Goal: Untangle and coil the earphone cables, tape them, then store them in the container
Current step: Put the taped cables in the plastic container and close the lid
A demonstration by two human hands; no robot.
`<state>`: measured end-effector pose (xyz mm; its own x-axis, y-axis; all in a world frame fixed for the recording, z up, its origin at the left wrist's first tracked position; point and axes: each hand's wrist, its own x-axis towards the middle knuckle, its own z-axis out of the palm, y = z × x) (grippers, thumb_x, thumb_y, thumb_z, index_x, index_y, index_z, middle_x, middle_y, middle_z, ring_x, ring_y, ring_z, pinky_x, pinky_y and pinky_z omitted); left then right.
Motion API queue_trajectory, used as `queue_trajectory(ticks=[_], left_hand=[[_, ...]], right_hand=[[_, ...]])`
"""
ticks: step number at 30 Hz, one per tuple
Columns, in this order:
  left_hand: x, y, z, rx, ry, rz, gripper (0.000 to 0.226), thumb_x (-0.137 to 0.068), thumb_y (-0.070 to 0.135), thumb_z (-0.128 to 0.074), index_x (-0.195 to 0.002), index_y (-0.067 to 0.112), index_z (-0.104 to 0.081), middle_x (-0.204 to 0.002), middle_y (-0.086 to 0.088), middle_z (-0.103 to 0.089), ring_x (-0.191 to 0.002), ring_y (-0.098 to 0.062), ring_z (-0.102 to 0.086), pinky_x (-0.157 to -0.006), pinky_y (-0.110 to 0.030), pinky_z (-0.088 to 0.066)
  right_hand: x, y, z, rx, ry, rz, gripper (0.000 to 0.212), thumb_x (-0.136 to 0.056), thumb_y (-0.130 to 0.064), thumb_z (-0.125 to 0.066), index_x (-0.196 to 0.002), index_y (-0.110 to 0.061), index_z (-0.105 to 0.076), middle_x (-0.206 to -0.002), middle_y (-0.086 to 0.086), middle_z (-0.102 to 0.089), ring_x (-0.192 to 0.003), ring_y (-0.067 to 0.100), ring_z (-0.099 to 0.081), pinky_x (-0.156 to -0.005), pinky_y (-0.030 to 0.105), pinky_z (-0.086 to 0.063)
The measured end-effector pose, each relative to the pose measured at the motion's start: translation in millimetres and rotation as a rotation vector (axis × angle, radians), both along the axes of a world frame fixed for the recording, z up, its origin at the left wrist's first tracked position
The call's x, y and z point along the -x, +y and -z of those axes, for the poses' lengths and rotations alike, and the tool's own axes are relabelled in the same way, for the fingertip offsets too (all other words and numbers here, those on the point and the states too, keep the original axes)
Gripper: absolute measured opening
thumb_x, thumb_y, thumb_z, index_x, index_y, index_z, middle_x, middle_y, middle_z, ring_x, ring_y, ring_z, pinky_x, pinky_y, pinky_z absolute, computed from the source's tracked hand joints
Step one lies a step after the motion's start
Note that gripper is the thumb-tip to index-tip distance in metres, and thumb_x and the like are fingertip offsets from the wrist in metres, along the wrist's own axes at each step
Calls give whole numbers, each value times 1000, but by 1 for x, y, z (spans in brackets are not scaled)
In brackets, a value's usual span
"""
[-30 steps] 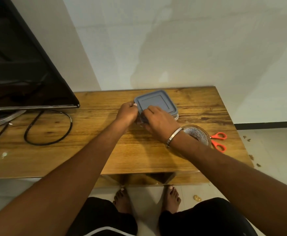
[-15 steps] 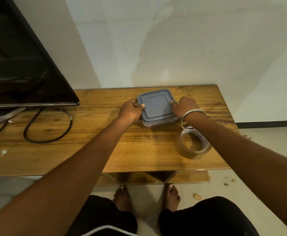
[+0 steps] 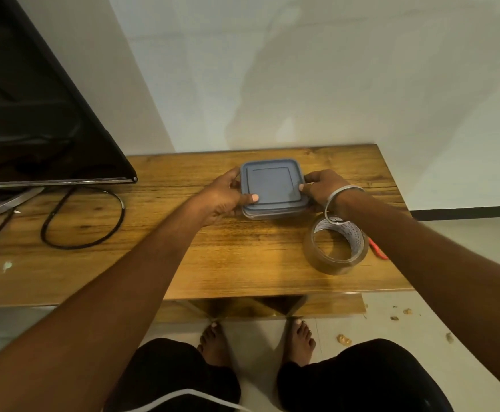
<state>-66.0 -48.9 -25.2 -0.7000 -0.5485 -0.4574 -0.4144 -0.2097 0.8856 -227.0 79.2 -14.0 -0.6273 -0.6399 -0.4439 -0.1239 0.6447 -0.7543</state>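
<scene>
A square container (image 3: 273, 187) with a grey-blue lid on top sits toward the back of the wooden table (image 3: 183, 263). My left hand (image 3: 223, 197) grips its left side, thumb lying on the lid's front left corner. My right hand (image 3: 321, 187) grips its right side, thumb on the lid's right edge. The lid lies flat over the container, so whatever is inside is hidden. No earphone cable shows anywhere.
A roll of clear brown tape (image 3: 336, 246) lies right of the container, near my right forearm. Red scissors (image 3: 378, 251) peek out behind that forearm. A dark TV screen (image 3: 34, 114) and a looped black cable (image 3: 82, 218) fill the table's left part.
My right hand moved from the container's front left corner to its right side. The lid went from tilted to lying flat between both hands.
</scene>
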Motion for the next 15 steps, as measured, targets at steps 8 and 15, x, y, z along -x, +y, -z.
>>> queue_trajectory(ticks=[8,15], left_hand=[[-14,-8,0,-112,12,124,95,-75,-11,-72,-147,38,-32,-122,0,-45,-112,-30,-58,-84,-44,-58],[-16,-4,-5,57,47,190,87,-75,-9,-73,-141,35,-37,-113,-3,-47,-104,-24,-57,-73,-42,-61]], right_hand=[[7,5,-2,-9,-67,-108,37,-95,-14,-51,-132,-7,-52,-115,17,-63,-99,35,-63,-89,48,-54],[9,6,0,17,-46,-135,42,-94,-11,-53,-134,-1,-48,-118,19,-62,-84,27,-62,-60,27,-54]])
